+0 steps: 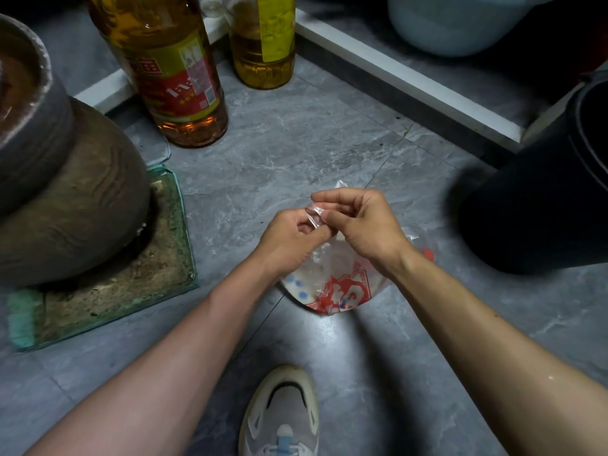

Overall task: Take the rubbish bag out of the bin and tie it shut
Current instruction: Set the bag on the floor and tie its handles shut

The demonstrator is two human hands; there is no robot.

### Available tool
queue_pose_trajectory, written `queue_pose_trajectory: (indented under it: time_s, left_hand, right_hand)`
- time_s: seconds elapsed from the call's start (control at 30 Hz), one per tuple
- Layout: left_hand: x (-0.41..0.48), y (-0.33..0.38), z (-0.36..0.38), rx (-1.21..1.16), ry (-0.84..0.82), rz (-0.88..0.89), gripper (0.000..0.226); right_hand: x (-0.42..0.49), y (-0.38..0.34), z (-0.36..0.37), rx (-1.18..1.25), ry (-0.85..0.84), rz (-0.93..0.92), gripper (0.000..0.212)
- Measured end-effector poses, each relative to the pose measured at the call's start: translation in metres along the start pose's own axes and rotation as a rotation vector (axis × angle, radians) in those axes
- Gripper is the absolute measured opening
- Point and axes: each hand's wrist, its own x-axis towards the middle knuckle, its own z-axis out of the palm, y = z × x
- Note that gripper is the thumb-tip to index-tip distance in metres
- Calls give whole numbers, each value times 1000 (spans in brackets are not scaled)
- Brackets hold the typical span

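Note:
A clear plastic rubbish bag (pixel 332 287) with red and blue print sits on the grey tiled floor in the middle of the view, outside the black bin (pixel 546 199) at the right. My left hand (pixel 292 238) and my right hand (pixel 358 222) meet above the bag. Both pinch the twisted clear plastic at its top, fingers curled round the ends. The bag's far side is hidden behind my hands.
A large brown clay jar (pixel 65 199) stands on a glass-edged mat (pixel 108 284) at the left. Two oil bottles (pixel 174 74) (pixel 263 44) stand at the back, beside a white threshold strip (pixel 404 77). My shoe (pixel 283 416) is at the bottom centre.

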Motion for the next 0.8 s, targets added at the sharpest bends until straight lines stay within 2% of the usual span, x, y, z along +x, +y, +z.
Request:
queue_pose_trajectory:
  time_s: [0.13, 0.23, 0.37, 0.57, 0.8]
  left_hand:
    - [0, -1, -13, -118, -137, -32, 17]
    - [5, -2, -20, -87, -171, -45, 17]
    - [10, -3, -14, -95, -99, -48, 6]
    - [10, -5, -2, -135, 34, 3, 14]
    - [11, -4, -1, -165, -1, 23, 15]
  right_hand:
    - [0, -1, -4, 17, 27, 1, 27]
    - [0, 0, -3, 56, 28, 6, 27]
    - [0, 0, -3, 100, 24, 2, 30]
    - [4, -2, -4, -35, -26, -44, 31]
    - [8, -8, -6, -197, -9, -68, 26]
